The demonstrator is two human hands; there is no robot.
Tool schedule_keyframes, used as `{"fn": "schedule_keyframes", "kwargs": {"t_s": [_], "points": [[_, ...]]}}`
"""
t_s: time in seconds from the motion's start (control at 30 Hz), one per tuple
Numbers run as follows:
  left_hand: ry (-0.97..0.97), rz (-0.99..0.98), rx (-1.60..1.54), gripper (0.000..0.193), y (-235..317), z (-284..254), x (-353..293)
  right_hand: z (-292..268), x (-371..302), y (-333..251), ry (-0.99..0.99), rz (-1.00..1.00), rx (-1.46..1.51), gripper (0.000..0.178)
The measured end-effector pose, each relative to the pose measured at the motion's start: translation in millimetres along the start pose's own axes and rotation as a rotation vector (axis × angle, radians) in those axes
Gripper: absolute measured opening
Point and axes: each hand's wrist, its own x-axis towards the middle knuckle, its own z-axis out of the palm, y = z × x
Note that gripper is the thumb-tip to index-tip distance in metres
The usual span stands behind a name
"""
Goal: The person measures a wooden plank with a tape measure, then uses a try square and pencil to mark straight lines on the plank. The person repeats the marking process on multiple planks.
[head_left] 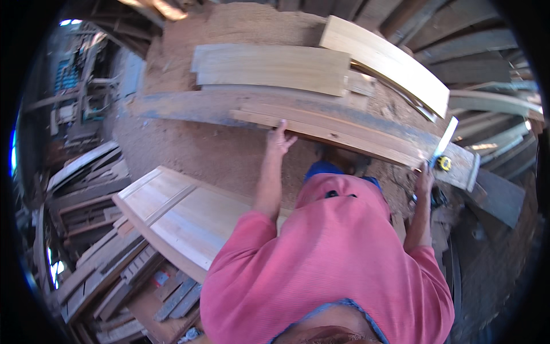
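Observation:
A long, narrow wooden plank (326,135) lies along the near edge of a thick, weathered beam (183,106). Against the plank's near edge, left of its middle, is my left hand (279,142), its thumb and fingers spread. My right hand (424,180) is at the plank's right end with the fingers drawn together; what they hold is hidden. Just beyond that hand, a thin pale strip (445,137) slants upward. Beside it on the beam sits a yellow and black tape measure (443,163).
Pale boards (275,66) lie beyond the beam, with another long board (387,63) slanting at the far right. A panelled wooden door (177,215) rests to my left. Stacked scrap timber (109,264) fills the lower left, and more planks (470,63) lean at the right. Sawdust covers the ground.

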Motion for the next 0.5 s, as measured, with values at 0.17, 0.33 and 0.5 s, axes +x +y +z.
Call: {"fn": "schedule_keyframes", "kwargs": {"t_s": [0.17, 0.33, 0.5], "points": [[-0.052, -0.019, -0.06, 0.096, -6, -30, 28, -4, 5, 1, -0.081, -0.104, 0.016, 0.04], [-0.131, 0.038, -0.064, 0.096, -2, -19, 13, -10, -8, -6, -0.07, -0.168, 0.004, 0.04], [-0.159, 0.054, -0.144, 0.087, -10, -38, 9, -11, -10, 19, -0.026, -0.3, 0.029, 0.031]]}}
